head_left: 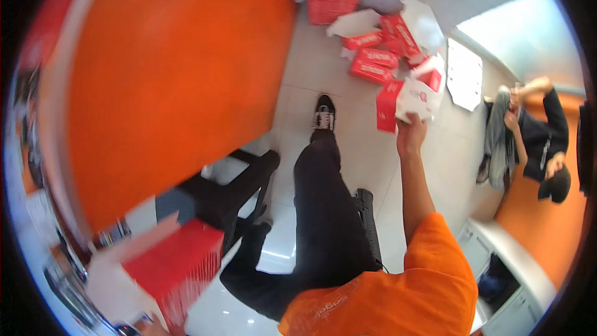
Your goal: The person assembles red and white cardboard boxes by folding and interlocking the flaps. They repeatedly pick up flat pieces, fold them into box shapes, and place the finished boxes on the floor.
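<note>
My right hand (411,134) reaches forward, its fingers closed on the edge of a red and white folded paper carton (390,99) held over the floor. Just beyond it lies a loose pile of similar red cartons (375,65) with white flaps, some overlapping. At the lower left, a bit of what looks like my left hand (152,325) shows at the picture's edge, its fingers mostly hidden. Close to it is a stack of red and white flat cartons (186,274) with a large white flap.
An orange tabletop (180,81) fills the left, with a black stool-like frame (230,186) below it. Another red stack (336,0) stands at the far wall. A white flat sheet (464,74) lies by the wall. At right sits another person (538,130) near a white cabinet (510,261).
</note>
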### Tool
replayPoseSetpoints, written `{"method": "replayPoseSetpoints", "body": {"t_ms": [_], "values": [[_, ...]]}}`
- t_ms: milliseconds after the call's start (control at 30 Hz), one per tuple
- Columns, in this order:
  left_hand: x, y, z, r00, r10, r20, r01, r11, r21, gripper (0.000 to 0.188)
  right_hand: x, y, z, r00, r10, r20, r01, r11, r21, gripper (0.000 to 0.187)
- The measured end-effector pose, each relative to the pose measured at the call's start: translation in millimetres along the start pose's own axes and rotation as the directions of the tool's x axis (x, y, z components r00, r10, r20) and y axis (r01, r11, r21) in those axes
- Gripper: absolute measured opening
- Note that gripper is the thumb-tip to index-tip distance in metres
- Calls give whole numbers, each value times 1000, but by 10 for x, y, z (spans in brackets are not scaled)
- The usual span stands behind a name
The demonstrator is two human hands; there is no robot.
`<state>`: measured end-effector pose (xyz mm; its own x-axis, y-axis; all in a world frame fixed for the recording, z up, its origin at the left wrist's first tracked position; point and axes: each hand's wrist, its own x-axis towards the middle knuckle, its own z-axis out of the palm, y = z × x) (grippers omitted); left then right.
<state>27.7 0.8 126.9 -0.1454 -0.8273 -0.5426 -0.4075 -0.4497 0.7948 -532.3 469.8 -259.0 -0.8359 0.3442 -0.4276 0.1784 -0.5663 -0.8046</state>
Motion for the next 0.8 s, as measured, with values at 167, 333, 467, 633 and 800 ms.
{"method": "replayPoseSetpoints", "body": {"t_ms": [167,333,467,633,800], "values": [[103,-275,76,954,292,-67,-295,954,-49,66,-1778,-503,433,958,49,283,-49,999,-9,43],[-159,-62,863,482,757,-440,-519,652,553,63,-3352,-942,797,804,-78,590,55,997,57,53],[-725,-339,1385,134,982,-133,-739,189,646,72,-4203,-1402,1014,423,-77,903,95,995,40,54],[-899,-453,1589,-92,995,-36,-984,-85,159,73,-4821,-1514,1250,-432,-134,892,641,650,409,47],[-980,-225,1383,-114,978,-173,-981,-83,177,52,-5345,-1679,1526,-511,67,857,205,978,46,39]]}}
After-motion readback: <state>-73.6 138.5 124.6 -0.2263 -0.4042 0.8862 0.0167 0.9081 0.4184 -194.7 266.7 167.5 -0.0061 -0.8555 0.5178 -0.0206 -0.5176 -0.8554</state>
